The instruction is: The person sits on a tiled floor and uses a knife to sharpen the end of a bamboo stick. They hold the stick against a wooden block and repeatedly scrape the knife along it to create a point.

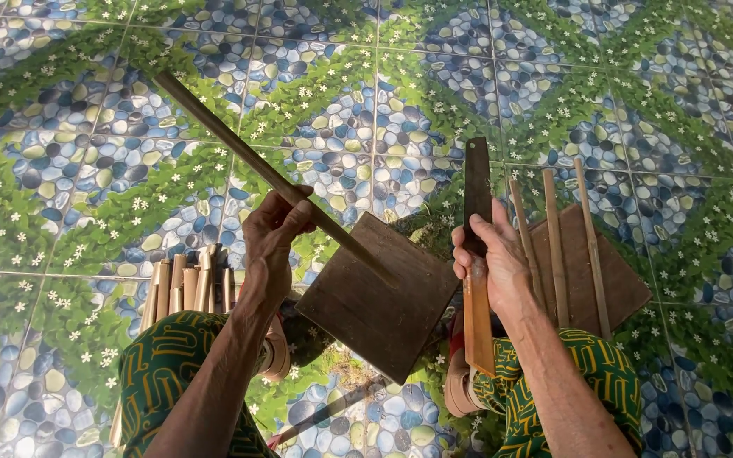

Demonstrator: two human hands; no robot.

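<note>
Left hand (271, 242) grips stick (273, 174) resting on board (375, 297), uncut. Right hand (494, 259) clasps knife (477, 254). Strips (188, 284) piled left; slats (557, 246) right.

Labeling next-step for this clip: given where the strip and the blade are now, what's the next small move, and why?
Probably bring the knife across to the lower end of the bamboo strip. The left hand holds the strip slanted, its tip resting on the wooden board; the right hand holds the blade upright, clear of the strip, so no cut has started.
</note>
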